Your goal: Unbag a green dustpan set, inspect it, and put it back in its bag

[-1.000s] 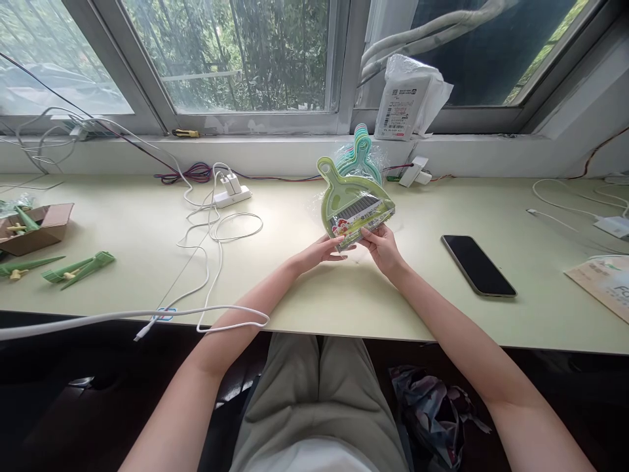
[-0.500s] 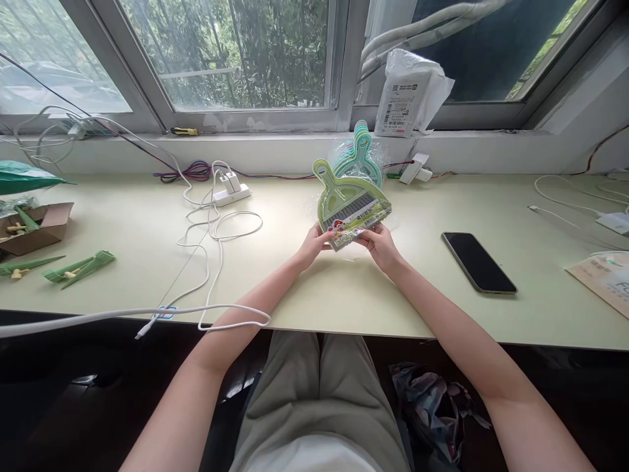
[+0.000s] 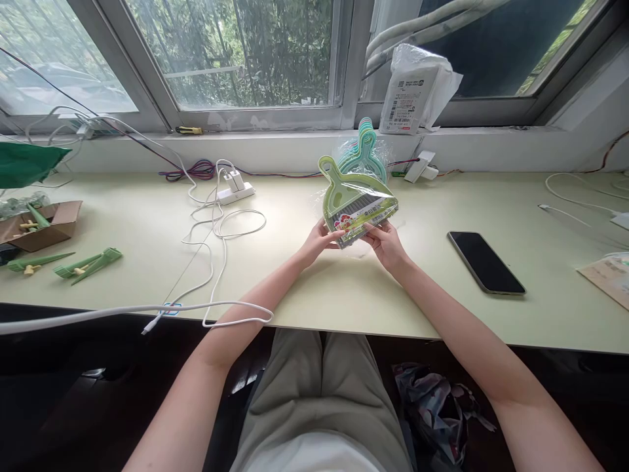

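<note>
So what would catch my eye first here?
Probably the green dustpan set in clear wrapping, held up over the middle of the desk by the left hand and right hand. Next, the black phone lying to its right, and white cables sprawling to its left.

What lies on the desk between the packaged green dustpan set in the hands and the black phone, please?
Nothing: in the head view, the desk is bare between the dustpan set, held by both hands, and the phone.

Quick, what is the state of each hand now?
Left hand: closed on the packaged dustpan set.
Right hand: closed on the same set.
</note>
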A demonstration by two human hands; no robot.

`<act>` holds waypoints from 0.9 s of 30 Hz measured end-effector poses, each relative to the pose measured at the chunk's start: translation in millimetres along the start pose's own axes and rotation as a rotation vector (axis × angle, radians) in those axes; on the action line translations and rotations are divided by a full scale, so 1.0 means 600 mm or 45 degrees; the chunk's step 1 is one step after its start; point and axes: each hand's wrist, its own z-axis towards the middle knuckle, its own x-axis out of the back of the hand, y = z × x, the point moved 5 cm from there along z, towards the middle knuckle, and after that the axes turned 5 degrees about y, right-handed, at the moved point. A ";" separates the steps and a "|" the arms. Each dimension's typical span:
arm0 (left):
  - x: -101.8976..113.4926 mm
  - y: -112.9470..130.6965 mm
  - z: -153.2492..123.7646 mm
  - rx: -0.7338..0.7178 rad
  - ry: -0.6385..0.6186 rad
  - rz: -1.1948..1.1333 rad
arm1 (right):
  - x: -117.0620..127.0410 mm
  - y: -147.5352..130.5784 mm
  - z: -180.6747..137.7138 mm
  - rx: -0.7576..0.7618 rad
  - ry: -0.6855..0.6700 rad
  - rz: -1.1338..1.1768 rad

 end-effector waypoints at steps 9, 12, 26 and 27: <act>0.004 -0.011 0.007 0.000 -0.006 -0.027 | 0.000 0.004 0.002 0.017 0.007 -0.003; 0.002 -0.010 0.005 0.012 -0.010 -0.025 | -0.001 0.004 0.001 0.022 -0.004 -0.018; -0.001 -0.010 0.005 0.030 0.056 -0.082 | -0.004 0.005 -0.001 0.024 -0.010 0.004; 0.000 -0.011 0.006 0.034 0.066 -0.081 | -0.004 0.006 -0.001 0.019 -0.011 0.000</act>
